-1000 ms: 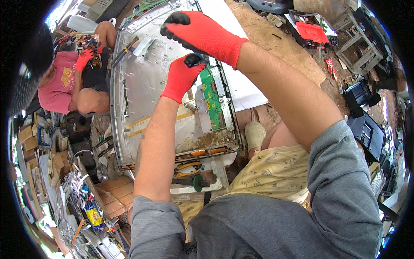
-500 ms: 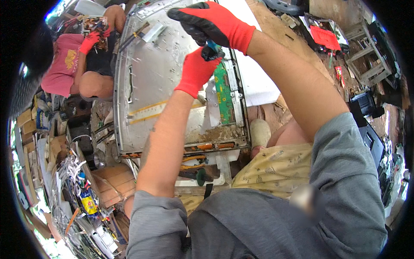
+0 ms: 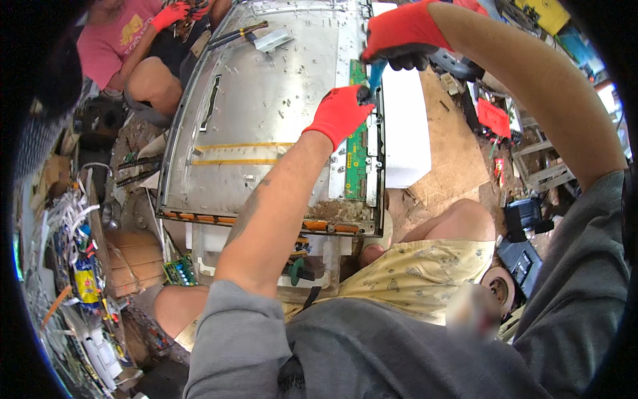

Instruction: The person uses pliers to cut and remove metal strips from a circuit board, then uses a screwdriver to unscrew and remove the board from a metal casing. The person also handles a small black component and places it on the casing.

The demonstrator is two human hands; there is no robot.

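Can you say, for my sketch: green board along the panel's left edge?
No, the green board lies along the right side of the panel.

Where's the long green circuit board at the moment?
In the head view, the long green circuit board lies along the metal panel's right side, partly hidden by the left hand; the white sheet is further right.

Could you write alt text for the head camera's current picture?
A person's gloved right hand holds a blue tool at the right edge of a large metal panel, the gloved left hand close to its lower end, near a green circuit board. Another person in pink sits at upper left.
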